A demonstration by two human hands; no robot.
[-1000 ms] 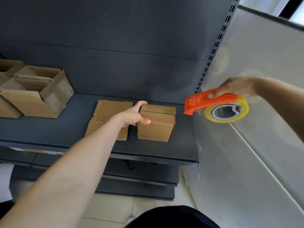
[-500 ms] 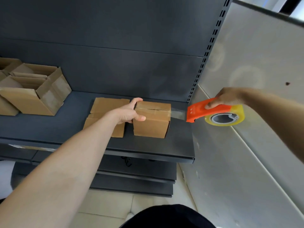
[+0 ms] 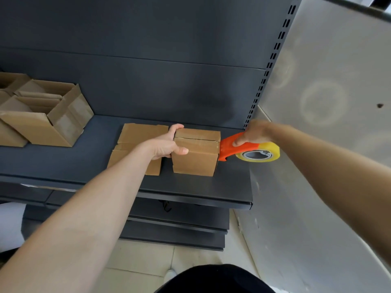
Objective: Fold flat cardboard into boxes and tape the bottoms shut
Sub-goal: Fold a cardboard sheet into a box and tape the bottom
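A small folded cardboard box [image 3: 195, 159] stands on the dark shelf [image 3: 63, 163], its closed flaps facing up with a seam and clear tape across the top. My left hand [image 3: 167, 145] grips the box's left side, thumb on the front face and fingers over the top edge. My right hand [image 3: 251, 134] grips the orange tape dispenser [image 3: 237, 148] with its yellowish tape roll [image 3: 259, 154]. The dispenser's orange nose touches the box's right side. A stack of flat cardboard blanks [image 3: 137, 144] lies just left of the box, partly hidden by my left arm.
Several open assembled boxes [image 3: 42, 115] crowd the shelf's far left. A perforated upright [image 3: 268, 66] and a grey side panel [image 3: 328, 102] bound the shelf on the right. Lower shelves [image 3: 179, 227] and a tiled floor [image 3: 137, 261] lie below.
My right hand has brought the tape dispenser down and left, from off to the right of the box to against its right side. My left hand has kept its hold on the box.
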